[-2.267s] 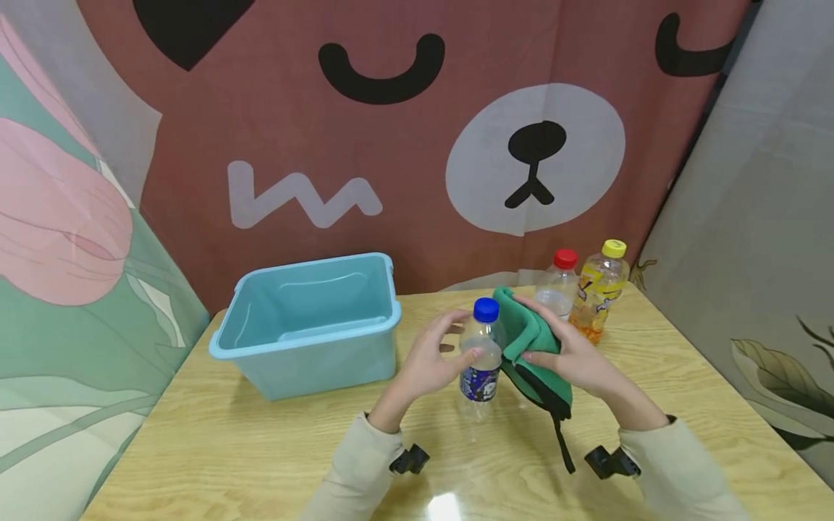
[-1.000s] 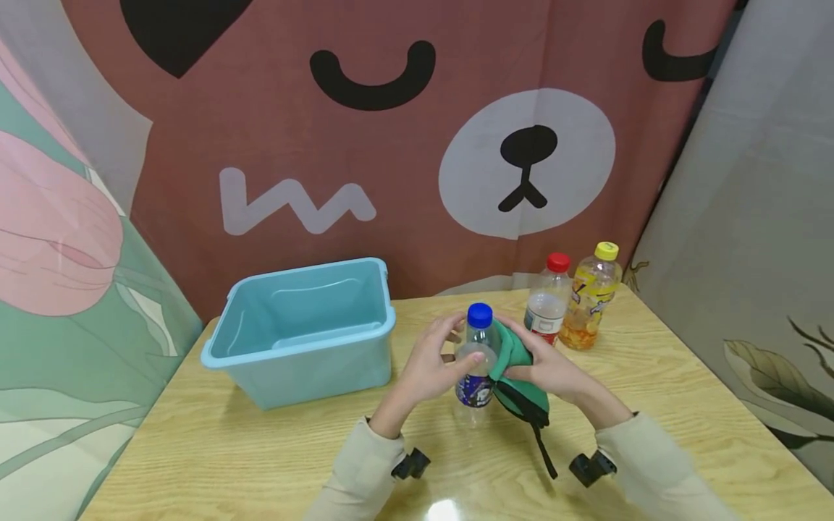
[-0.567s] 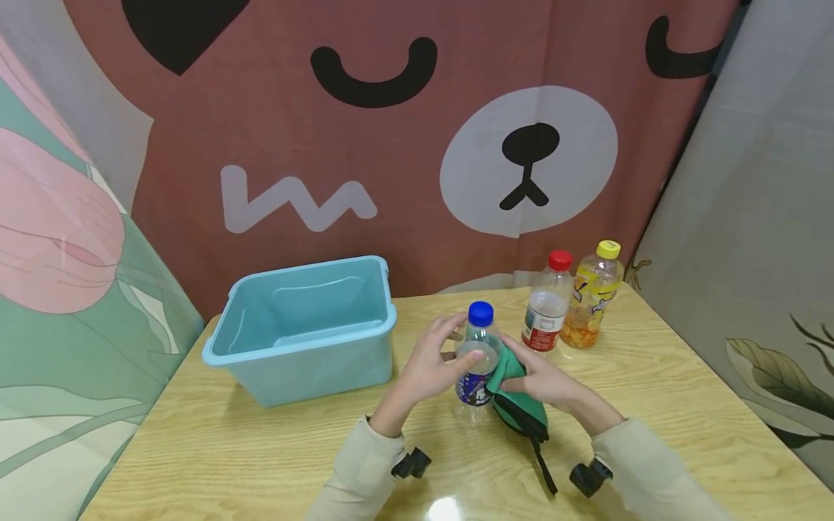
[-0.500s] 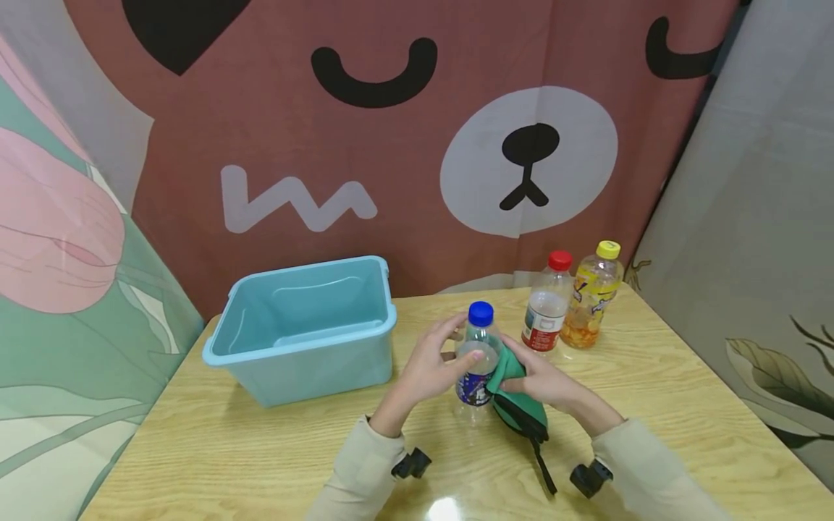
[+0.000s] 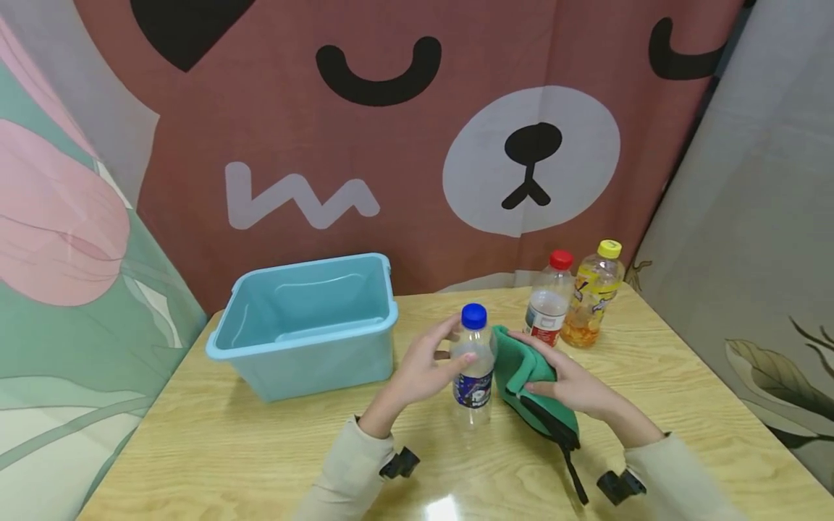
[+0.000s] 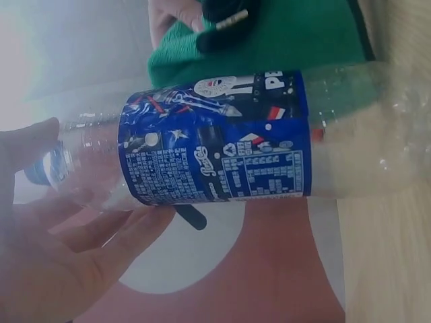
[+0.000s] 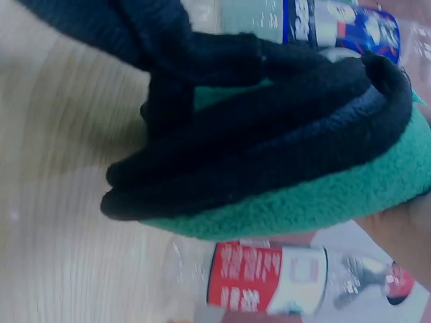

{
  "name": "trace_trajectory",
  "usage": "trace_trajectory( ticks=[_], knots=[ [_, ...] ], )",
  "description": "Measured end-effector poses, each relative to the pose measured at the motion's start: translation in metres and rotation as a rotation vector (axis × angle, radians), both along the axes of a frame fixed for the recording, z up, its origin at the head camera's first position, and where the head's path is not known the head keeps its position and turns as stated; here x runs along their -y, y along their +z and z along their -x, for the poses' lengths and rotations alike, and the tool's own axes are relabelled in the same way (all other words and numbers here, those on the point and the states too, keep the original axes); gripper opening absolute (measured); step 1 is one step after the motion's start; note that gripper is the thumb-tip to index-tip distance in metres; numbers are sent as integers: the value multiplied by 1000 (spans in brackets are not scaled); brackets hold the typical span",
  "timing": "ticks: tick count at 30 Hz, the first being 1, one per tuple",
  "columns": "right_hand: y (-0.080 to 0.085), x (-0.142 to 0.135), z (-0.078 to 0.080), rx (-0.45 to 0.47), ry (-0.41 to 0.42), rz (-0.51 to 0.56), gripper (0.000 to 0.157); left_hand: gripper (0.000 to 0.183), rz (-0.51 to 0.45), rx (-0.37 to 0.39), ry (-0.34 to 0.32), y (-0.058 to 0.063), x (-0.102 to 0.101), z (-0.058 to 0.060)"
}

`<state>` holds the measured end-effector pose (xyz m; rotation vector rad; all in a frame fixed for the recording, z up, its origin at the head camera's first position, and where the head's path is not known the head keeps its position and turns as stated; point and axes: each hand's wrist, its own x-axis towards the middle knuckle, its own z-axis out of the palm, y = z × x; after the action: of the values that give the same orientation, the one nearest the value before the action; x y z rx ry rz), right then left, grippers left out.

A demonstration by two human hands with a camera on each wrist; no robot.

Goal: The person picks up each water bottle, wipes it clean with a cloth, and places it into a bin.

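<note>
My left hand point(image 5: 426, 369) grips a clear plastic bottle point(image 5: 473, 389) by its upper part, thumb on the near side. It stands upright, with a blue cap and a blue printed label point(image 6: 215, 145). To its right, my right hand point(image 5: 576, 383) holds a folded green cloth point(image 5: 515, 358) with black trim and a dangling black strap, fingers over the top and thumb on the near face. A narrow gap shows between cloth and bottle in the head view. Black trim and green fleece of the cloth point(image 7: 289, 208) fill the right wrist view, hiding most of that hand.
Behind the right hand stand a red-capped bottle point(image 5: 547, 311) and a yellow-capped bottle point(image 5: 591, 300) with orange contents. A light blue plastic bin point(image 5: 332, 369) sits at the left on the wooden table point(image 5: 260, 463). A printed curtain point(image 5: 391, 159) hangs behind.
Half a second ago the cloth was against the bottle's right side; my right hand has since drawn it away to the right. My left hand and the bottle have shifted slightly left.
</note>
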<state>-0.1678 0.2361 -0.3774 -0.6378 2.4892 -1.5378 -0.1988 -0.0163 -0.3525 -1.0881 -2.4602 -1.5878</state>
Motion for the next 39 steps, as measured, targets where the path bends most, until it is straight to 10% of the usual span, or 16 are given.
trace_trajectory(
  ticks=[9, 18, 39],
  knots=[
    [15, -32, -16, -88, 11, -110, 75, 55, 14, -21, 4, 4, 16, -7],
    [12, -39, -19, -349, 49, -461, 81, 53, -9, -114, -18, 12, 37, -12],
    [-38, -7, -11, -109, 227, -511, 74, 52, -112, -201, 0, 26, 90, -23]
  ],
)
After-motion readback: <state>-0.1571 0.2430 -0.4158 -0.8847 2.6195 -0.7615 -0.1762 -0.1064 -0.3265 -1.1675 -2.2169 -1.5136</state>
